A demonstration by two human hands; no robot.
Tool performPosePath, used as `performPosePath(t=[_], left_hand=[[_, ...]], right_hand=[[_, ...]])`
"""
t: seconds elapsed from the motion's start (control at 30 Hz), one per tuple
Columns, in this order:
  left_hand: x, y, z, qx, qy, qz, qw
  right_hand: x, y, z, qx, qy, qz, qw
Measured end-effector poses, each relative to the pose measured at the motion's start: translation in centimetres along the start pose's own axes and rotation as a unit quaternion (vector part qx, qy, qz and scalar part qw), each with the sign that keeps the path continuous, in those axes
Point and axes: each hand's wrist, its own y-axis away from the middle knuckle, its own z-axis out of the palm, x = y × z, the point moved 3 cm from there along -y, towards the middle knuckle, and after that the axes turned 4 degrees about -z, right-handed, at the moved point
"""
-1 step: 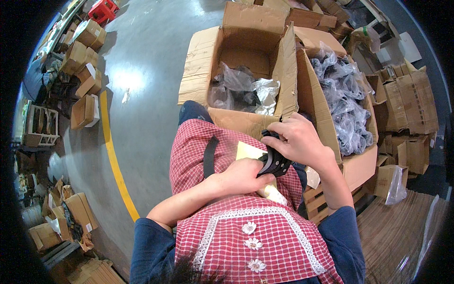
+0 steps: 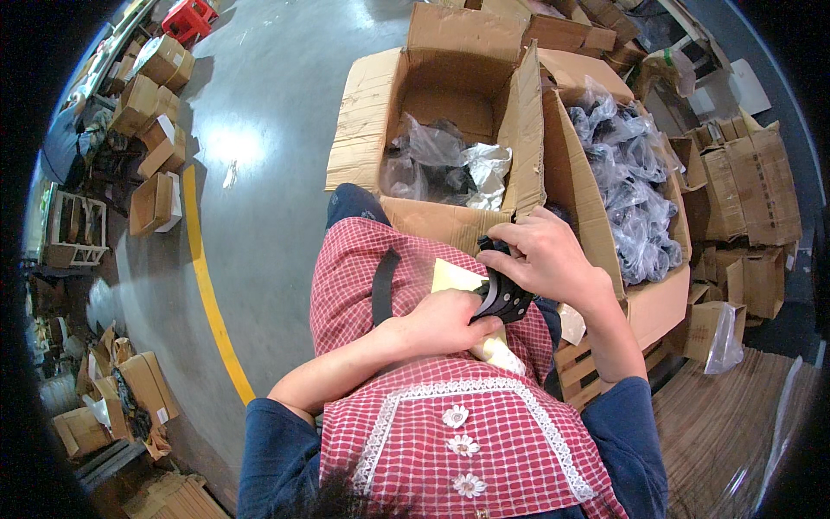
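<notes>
Two-handed fitting or adjusting step, I'd guess: black studded band over apron, left hand closed on it, right hand pinching its 12 o'clock end; next calls for steady left grip.

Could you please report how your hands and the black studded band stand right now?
Left hand and right hand gripping black studded band. Yellow sheet beneath. No obstruction visible.

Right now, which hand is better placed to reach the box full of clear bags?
Right, probably: the right hand is nearer that box; the left hand sits farther left. Both hands are on the black piece.
</notes>
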Motion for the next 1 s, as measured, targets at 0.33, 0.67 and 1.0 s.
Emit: performPosePath(t=[0.33,0.67,1.0], left_hand=[[0.5,0.1,-0.3,0.006,0.017,0.003,1.000],[-1.2,-0.9,1.3,0.003,-0.006,0.011,1.000],[-1.0,-0.4,0.6,-0.007,0.076,-0.012,0.997]], right_hand=[[1.5,1.6,0.0,-0.006,-0.190,-0.023,0.981],[0.6,1.9,2.4,-0.005,-0.278,0.020,0.960],[1.4,3.2,1.0,-0.061,-0.181,-0.067,0.979]])
